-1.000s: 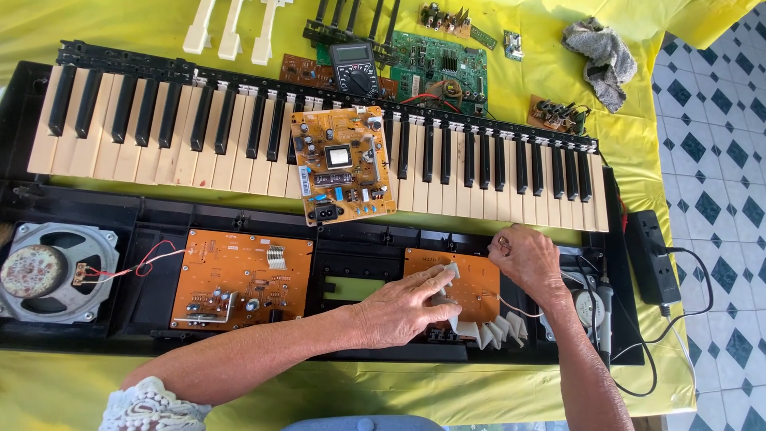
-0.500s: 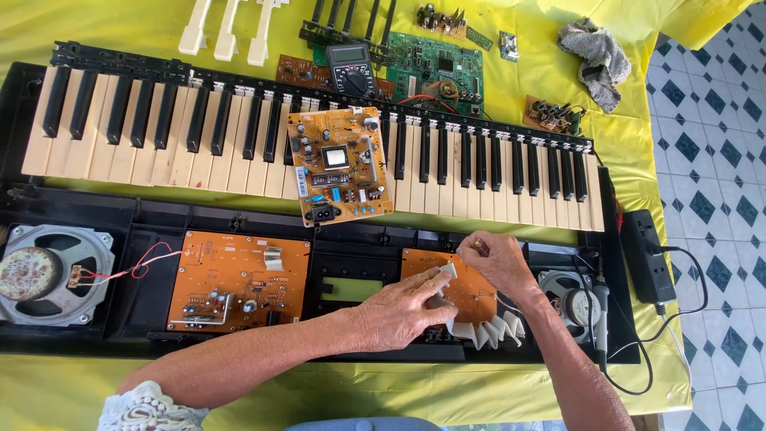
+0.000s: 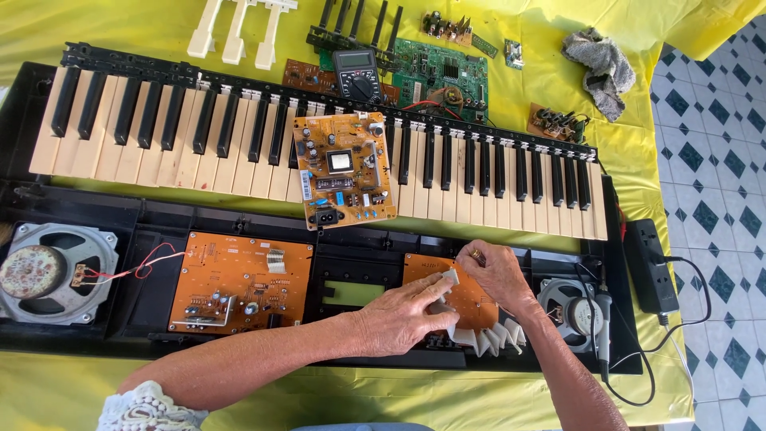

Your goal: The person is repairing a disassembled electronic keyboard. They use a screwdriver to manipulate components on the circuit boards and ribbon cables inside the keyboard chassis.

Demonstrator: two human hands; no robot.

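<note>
Keyboard case open, boards exposed. Our left hand (image 3: 403, 315) pinches the white ribbon cable (image 3: 479, 335); right hand (image 3: 495, 275), fingers curled, steadies the orange board (image 3: 423, 267). Reassembly not begun.

Two hands, left hand (image 3: 399, 315) and right hand (image 3: 495, 271), are resting on one small orange board (image 3: 471, 307); three orange boards are showing in all, with the large one (image 3: 239, 283) and the power board (image 3: 343, 169). Two speakers (image 3: 52, 271) (image 3: 570, 303) are sitting in the case, and three loose white keys (image 3: 235, 32) are lying above
</note>
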